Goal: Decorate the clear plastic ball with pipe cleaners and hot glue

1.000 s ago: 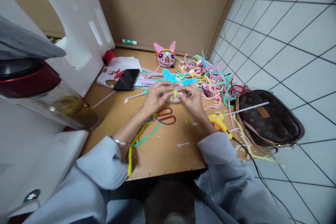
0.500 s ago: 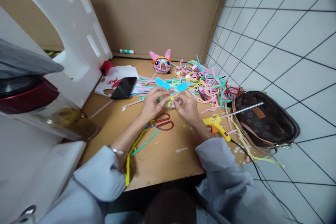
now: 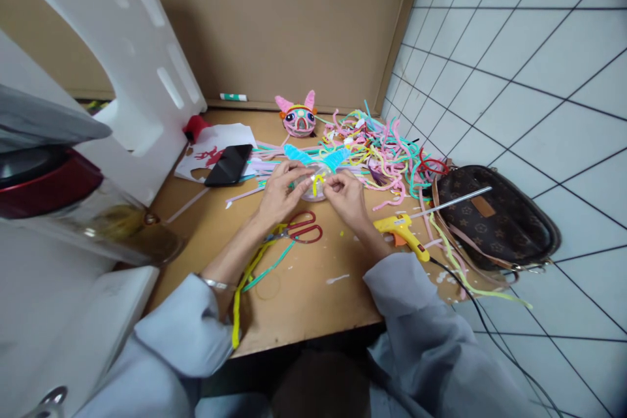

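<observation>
A clear, round craft piece (image 3: 313, 194) with two light-blue pipe-cleaner ears (image 3: 337, 159) is on the table between my hands. On its front lies a short, bent yellow pipe cleaner (image 3: 318, 181). My left hand (image 3: 284, 191) grips the round piece from the left, thumb and fingers closed on its edge. At the right edge, my right hand (image 3: 347, 196) is closed in a pinch beside the yellow bit; what its fingertips hold is hidden. Red-handled scissors (image 3: 304, 228) lie just below my left hand, by long yellow pipe cleaners (image 3: 238, 313).
A yellow glue gun (image 3: 402, 230) lies right of my right arm, near a brown bag (image 3: 494, 215). Behind are a finished pink-eared head (image 3: 299, 121) and a pipe-cleaner heap (image 3: 386, 160). A phone (image 3: 228, 165) lies on the left; a glass jug (image 3: 112, 215) stands nearer.
My right fingertips have drawn slightly away from the yellow pipe cleaner, whose bent shape now shows more. My left hand keeps its grip. The view has shifted a little.
</observation>
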The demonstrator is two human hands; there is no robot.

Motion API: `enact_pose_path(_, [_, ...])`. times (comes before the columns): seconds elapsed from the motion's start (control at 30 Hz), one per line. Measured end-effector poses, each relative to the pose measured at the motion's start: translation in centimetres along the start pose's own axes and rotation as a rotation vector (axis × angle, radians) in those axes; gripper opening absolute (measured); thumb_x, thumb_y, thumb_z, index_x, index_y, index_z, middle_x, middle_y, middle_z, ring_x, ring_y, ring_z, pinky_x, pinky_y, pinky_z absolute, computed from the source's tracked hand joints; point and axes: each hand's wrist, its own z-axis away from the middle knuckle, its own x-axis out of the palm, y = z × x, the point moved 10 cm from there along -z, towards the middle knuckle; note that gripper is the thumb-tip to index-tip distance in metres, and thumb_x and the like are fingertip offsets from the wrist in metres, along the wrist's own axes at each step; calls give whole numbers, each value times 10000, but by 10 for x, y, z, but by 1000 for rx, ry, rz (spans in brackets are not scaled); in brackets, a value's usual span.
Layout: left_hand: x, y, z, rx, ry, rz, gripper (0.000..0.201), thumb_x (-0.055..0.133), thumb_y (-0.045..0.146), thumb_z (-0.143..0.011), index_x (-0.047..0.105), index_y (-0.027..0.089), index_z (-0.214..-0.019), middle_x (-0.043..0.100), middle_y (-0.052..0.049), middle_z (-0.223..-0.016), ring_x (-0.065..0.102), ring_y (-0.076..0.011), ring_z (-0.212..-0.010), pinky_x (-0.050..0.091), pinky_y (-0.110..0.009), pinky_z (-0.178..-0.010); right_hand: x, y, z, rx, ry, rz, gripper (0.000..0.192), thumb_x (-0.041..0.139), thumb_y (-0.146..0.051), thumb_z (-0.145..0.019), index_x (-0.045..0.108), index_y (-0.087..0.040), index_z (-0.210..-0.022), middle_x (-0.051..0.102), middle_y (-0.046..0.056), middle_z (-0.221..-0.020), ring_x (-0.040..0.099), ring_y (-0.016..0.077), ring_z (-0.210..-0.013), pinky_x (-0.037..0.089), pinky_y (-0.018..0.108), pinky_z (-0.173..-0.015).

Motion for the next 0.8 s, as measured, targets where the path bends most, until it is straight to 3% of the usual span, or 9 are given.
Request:
enact_pose_path(0.1, [1, -1, 0, -8, 0, -7, 371, 548, 480, -959, 748, 210, -1115, 641, -85, -1097, 597, -219, -1049, 488, -398, -977, 1, 6, -2, 59, 1, -49, 88, 617, -181, -733, 630, -200, -648, 569, -16, -722, 523, 120, -618, 476, 262, -632])
enact_pose_path(0.43, [2, 2, 1, 18, -11, 18, 415, 632, 534, -899, 739, 224, -1154, 628, -90, -1131, 585, -234, -1088, 478, -420, -1003, 0, 5, -3, 43, -15, -27, 83, 640, -223, -736, 663, -195, -661, 600, -6, -747, 534, 119, -615, 487, 279, -652])
enact_pose_path(0.8, [2, 2, 1, 16, -41, -9, 502, 595, 590, -901, 720, 212, -1205, 614, -97, -1158, 570, -242, -1097, 467, -418, -1011, 2, 10, -3, 53, -40, -86, 52, 659, -239, -715, 634, -199, -693, 626, -12, -741, 541, 119, -609, 504, 281, -658])
